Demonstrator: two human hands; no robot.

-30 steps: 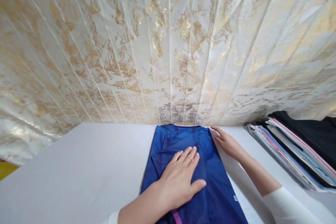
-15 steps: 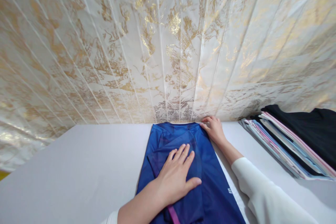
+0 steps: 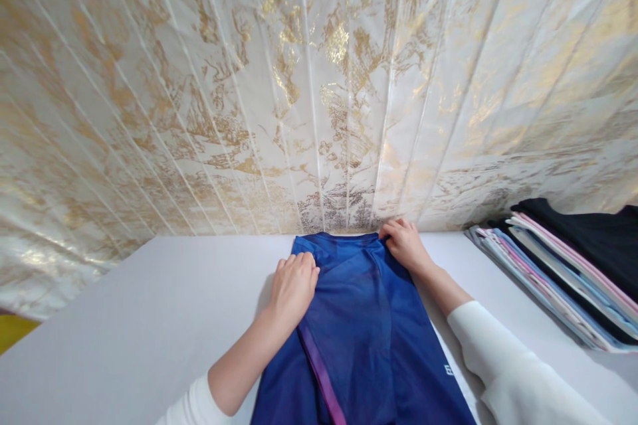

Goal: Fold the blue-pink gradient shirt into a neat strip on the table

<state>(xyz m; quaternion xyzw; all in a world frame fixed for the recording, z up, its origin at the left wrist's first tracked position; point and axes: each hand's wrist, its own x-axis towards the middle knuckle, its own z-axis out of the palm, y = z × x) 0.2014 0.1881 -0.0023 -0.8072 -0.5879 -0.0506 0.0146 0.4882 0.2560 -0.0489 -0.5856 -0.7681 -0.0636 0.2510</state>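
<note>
A blue garment (image 3: 369,332) with a purple stripe lies folded lengthwise on the white table (image 3: 124,325), its far end against the wall. My left hand (image 3: 293,284) sits on the garment's far left corner with its fingers curled onto the fabric. My right hand (image 3: 405,244) grips the far right corner, fingers closed on the cloth. Both forearms wear white sleeves.
A stack of folded clothes (image 3: 563,272), pink, light blue and black, lies at the right on the table. A cream and gold patterned sheet (image 3: 319,80) covers the wall behind. A yellow patch (image 3: 14,332) shows past the table's left edge.
My left hand has slid from the middle of the garment up to its far left corner and curled its fingers. My right hand stays at the far right corner.
</note>
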